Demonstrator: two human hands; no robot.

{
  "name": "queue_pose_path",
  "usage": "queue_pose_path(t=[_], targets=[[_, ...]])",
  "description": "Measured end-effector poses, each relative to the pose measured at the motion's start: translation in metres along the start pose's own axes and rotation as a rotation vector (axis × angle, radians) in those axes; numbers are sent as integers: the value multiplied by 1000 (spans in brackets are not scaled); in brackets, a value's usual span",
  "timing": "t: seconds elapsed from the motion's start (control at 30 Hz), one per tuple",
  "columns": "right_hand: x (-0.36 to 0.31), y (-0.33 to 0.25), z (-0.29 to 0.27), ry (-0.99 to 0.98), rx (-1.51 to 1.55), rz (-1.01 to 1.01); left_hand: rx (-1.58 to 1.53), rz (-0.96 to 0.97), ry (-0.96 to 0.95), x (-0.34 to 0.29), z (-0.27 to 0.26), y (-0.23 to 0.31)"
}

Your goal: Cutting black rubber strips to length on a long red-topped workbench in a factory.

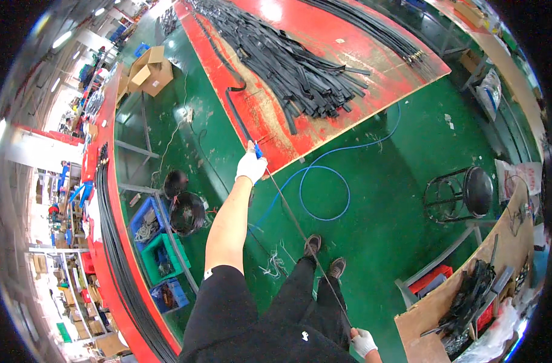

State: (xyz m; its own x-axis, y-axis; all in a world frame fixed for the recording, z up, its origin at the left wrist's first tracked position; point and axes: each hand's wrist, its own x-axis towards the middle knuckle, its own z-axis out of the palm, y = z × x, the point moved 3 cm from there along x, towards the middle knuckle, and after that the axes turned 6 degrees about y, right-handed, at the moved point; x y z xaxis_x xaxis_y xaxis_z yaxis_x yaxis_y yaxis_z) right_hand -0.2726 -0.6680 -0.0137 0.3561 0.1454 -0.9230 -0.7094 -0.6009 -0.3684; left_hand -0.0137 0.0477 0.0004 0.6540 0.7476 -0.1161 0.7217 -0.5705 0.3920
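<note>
Head view shows the left hand (251, 166), in a white glove, stretched out at arm's length and closed around the upper end of a thin dark rod (300, 233), just where a short blue piece (258, 152) shows beside the fingers. The right hand (364, 342), also gloved in white, sits low near the bottom edge and grips the rod's other end, so the rod runs taut and slanted between the two hands, passing over the person's shoes and the green floor (403, 181). Beyond the left hand, a long black strip (238, 115) continues up onto the red bench (324, 36), which carries a large heap of black strips (294, 66). A blue hose (324, 193) loops on the floor beside the bench. Farther right stands a round black stool (469, 192), and to the left, blue and green crates (158, 254) sit under another red bench.
</note>
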Motion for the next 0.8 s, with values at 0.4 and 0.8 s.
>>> queue_pose_path(t=[0.4, 0.8], targets=[[15, 29, -40, -18, -114, -7, 369, 55, -72, -13, 14, -1], [23, 29, -51, -38, -57, 34, 353, 126, -56, -3, 14, -1]])
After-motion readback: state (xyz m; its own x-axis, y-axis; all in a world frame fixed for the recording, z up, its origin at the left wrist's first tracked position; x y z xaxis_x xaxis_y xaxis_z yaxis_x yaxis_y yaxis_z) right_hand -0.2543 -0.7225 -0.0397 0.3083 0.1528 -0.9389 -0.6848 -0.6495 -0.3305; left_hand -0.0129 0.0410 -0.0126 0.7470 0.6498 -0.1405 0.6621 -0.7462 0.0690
